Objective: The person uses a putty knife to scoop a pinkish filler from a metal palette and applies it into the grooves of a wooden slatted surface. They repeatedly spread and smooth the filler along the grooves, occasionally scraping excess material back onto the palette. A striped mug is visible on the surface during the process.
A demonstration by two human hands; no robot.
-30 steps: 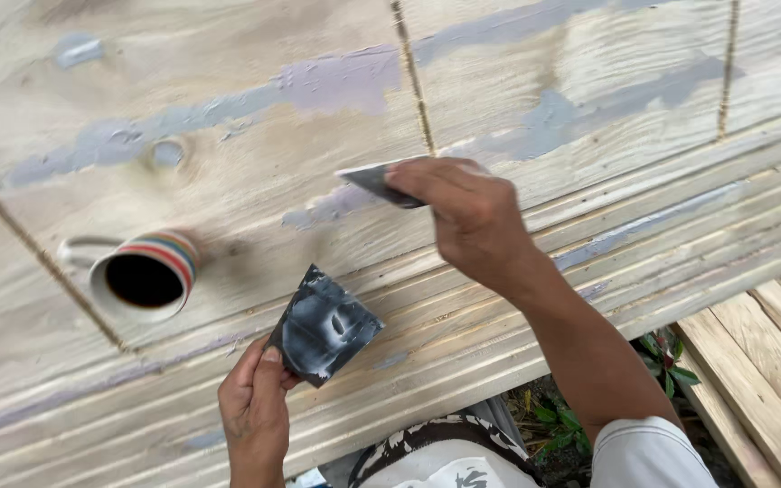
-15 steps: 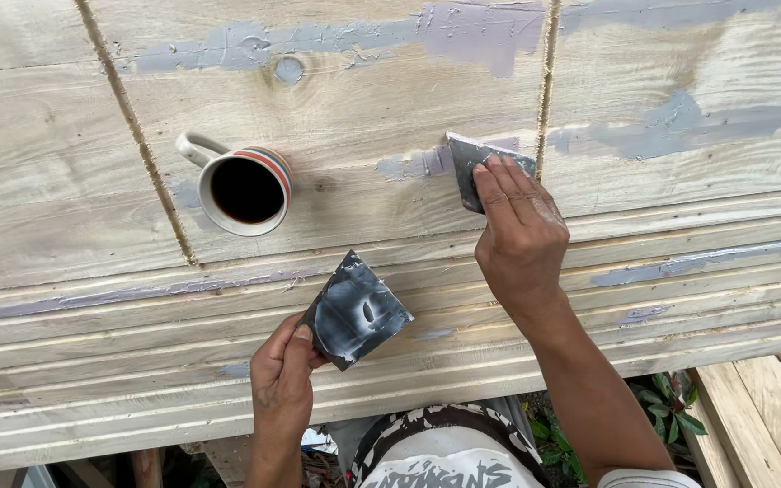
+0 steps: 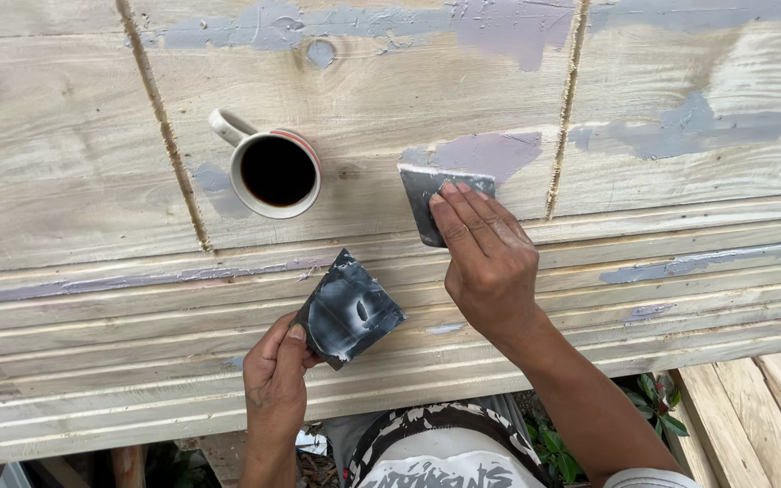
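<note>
Pale wooden panel (image 3: 65, 181), mug (image 3: 273, 172) just left of scraper-pressing right hand (image 3: 490, 262)

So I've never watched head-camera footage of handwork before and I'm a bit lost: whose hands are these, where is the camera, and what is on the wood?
The camera sits on the person's head and looks down, so both hands are their own. The right hand presses a flat scraper blade onto a grey filler patch on the wooden panel. The left hand holds a dark square palette smeared with grey filler. A mug of dark drink stands on the panel.
</note>
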